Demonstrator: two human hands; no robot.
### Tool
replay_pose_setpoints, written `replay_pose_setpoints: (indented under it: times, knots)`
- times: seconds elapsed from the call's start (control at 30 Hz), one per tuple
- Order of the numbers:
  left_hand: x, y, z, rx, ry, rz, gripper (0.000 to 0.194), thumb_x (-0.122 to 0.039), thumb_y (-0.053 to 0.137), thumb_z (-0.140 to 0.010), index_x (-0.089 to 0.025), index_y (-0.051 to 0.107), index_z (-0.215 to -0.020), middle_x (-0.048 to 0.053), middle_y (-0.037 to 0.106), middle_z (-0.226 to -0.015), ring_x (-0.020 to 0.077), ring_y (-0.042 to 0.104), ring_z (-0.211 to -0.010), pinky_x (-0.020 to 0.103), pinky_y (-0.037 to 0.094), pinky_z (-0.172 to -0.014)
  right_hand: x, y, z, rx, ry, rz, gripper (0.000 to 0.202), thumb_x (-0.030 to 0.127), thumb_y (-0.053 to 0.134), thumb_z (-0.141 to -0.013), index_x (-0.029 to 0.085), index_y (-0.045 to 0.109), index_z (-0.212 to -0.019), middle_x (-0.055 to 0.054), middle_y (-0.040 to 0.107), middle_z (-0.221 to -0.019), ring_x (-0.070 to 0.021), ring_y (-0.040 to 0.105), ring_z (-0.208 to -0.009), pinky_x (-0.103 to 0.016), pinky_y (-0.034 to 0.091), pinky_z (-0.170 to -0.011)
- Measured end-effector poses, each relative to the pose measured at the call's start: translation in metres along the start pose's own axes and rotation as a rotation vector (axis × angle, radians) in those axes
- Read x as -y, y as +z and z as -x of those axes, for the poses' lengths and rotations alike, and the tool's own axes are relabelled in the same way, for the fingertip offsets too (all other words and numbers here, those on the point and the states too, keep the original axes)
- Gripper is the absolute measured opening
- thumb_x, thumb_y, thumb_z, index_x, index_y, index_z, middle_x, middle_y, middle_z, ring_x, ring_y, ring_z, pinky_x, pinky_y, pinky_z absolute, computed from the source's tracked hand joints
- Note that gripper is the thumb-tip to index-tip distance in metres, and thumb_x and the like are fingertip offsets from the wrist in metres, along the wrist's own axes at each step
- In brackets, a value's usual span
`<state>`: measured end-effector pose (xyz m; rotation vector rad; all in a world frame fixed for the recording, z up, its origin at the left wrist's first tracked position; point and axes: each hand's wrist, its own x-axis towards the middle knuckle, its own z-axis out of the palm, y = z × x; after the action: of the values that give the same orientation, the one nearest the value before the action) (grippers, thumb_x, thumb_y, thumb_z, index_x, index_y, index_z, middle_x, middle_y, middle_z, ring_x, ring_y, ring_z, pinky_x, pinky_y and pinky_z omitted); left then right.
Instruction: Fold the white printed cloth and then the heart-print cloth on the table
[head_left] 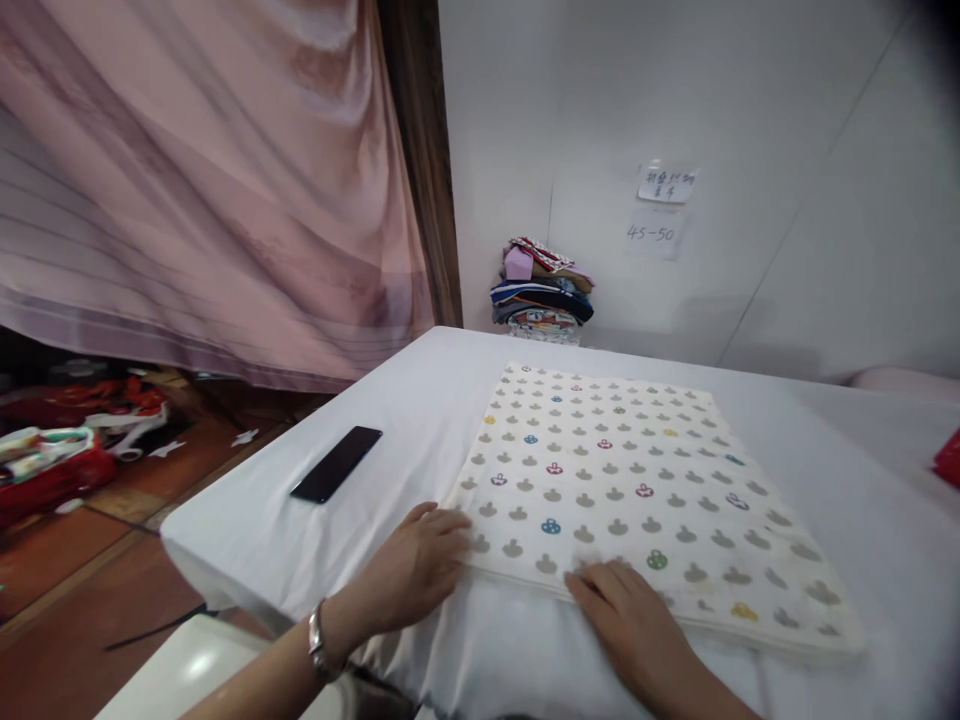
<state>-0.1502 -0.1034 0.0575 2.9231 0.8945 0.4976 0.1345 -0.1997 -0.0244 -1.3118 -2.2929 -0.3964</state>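
Note:
A white cloth (600, 510) printed with grey, red, blue, green and yellow mushroom shapes lies flat and folded on the white-covered table (420, 400). At its near left corner is my left hand (424, 560), a silver bracelet on the wrist; its fingers rest on the cloth and their tips are blurred. My right hand (630, 620) touches the middle of the near edge, fingers laid on the fabric and partly smeared. Neither hand shows anything lifted in it.
A black phone (337, 464) lies on the table's left side. Behind the far edge stands a stack of folded clothes (544, 290) against the wall. A pink curtain (247, 180) hangs at left, above a red container (52, 470) on the tiled floor. Paper notes (664, 183) are on the wall.

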Motion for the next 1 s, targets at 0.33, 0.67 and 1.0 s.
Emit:
replay_pose_setpoints:
  times: [0.33,0.67,1.0]
  knots:
    - [0.028,0.058,-0.039,0.173,-0.013,-0.023,0.058,-0.052,0.040,-0.088,-0.025,0.033,-0.138,0.010,0.031,-0.146,0.0257,0.025,-0.135,0.048,0.026,-0.107,0.003,-0.001,-0.001,0.037,0.030,0.021,0.024,0.012,0.047,-0.087,0.019,0.057,-0.107,-0.005,0.057,-0.084,-0.0162,0.049,-0.074,-0.029,0.040,-0.067]
    - [0.003,0.066,-0.059,0.046,0.060,-0.032,0.056,-0.046,0.042,-0.088,-0.026,0.031,-0.139,0.010,0.031,-0.146,0.0248,0.026,-0.135,0.050,0.026,-0.107,0.000,-0.010,-0.009,0.127,0.068,0.006,0.016,0.023,0.047,-0.091,0.019,0.055,-0.104,-0.002,0.054,-0.083,-0.0155,0.045,-0.076,-0.029,0.035,-0.068]
    - [0.004,0.100,-0.065,-0.047,0.265,-0.161,0.057,-0.051,0.042,-0.085,-0.024,0.038,-0.136,0.008,0.039,-0.142,0.0306,0.035,-0.130,0.053,0.032,-0.099,-0.010,-0.029,-0.002,0.191,0.068,0.062,0.021,0.024,0.039,-0.094,0.019,0.055,-0.107,-0.002,0.060,-0.094,-0.0142,0.048,-0.086,-0.028,0.035,-0.073]
